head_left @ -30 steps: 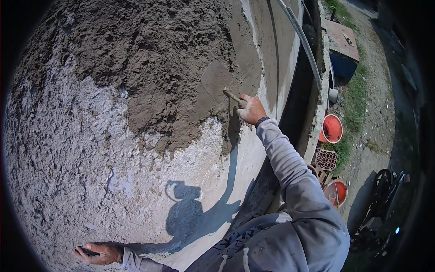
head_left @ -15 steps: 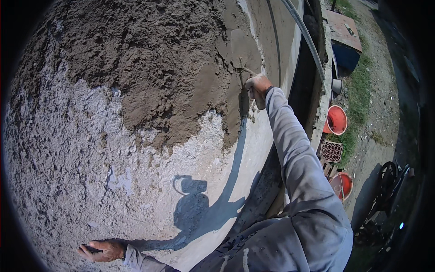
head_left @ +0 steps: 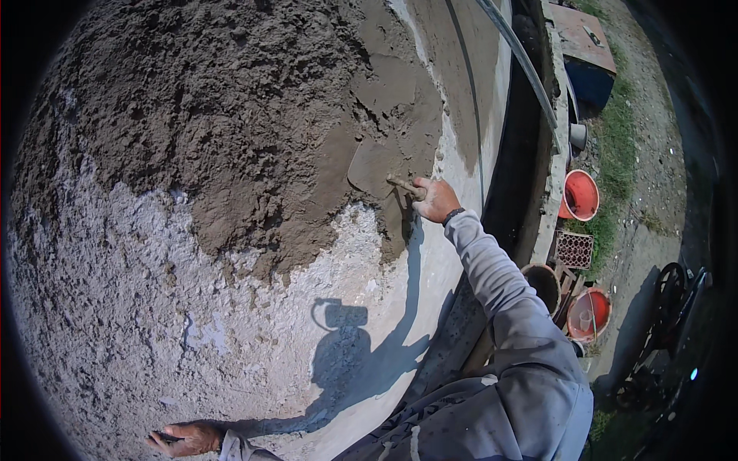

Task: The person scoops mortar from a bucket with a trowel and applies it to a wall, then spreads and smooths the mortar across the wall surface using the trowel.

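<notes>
My right hand (head_left: pixel 435 200) is shut on the wooden handle of a trowel (head_left: pixel 374 165). Its blade lies flat against wet grey-brown mortar (head_left: pixel 231 131) that covers the upper part of a rough whitish wall (head_left: pixel 154 323). The mortar near the blade is smeared smoother than the lumpy area to the left. My left hand (head_left: pixel 184 439) rests against the wall at the lower left, fingers curled, with something small and dark at the fingertips. My grey sleeve (head_left: pixel 500 292) runs up from the lower right.
Below on the right stand two orange buckets (head_left: pixel 580 196) (head_left: pixel 593 313), a dark bucket (head_left: pixel 543 284), a perforated brick (head_left: pixel 573 250) and a blue container (head_left: pixel 590 81). A thin pipe (head_left: pixel 523 61) runs along the wall's edge. A wheel (head_left: pixel 670 288) stands at far right.
My right hand swept the trowel upward along the mortar edge, then came back down and left. The blade now lies flat on the mortar. The left hand has stayed put.
</notes>
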A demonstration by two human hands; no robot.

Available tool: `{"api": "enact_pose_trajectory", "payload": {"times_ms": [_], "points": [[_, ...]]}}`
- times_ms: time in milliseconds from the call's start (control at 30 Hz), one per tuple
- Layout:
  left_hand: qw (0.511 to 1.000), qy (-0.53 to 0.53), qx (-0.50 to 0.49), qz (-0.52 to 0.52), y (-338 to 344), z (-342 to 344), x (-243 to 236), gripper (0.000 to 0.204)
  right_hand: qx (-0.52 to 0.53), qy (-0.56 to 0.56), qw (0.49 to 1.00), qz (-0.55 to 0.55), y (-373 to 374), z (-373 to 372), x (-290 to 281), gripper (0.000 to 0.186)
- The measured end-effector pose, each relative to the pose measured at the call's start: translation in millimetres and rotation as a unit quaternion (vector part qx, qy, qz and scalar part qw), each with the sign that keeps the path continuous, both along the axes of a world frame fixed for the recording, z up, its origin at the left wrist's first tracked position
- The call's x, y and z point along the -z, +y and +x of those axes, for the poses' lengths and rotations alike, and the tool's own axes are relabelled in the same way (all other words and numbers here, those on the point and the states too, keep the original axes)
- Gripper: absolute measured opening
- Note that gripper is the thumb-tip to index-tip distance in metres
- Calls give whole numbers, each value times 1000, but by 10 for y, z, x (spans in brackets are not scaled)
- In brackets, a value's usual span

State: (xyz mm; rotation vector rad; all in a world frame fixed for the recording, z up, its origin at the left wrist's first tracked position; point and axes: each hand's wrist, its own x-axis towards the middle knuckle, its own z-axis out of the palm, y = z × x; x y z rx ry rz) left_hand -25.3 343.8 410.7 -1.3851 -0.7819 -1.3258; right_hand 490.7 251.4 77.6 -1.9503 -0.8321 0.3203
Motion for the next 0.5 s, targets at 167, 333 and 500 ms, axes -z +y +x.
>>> {"api": "enact_pose_trajectory", "payload": {"times_ms": [167,333,500], "points": [[995,63,-5,78,-96,146,-73,49,105,-71,989,80,41,716,-109,32],[998,46,-49,-1,-12,-122,-108,43,-50,22,998,30,182,977,-63,8],[998,46,-42,12,-68,-14,-123,38,98,533,811,222,53,258,203,7]]}}
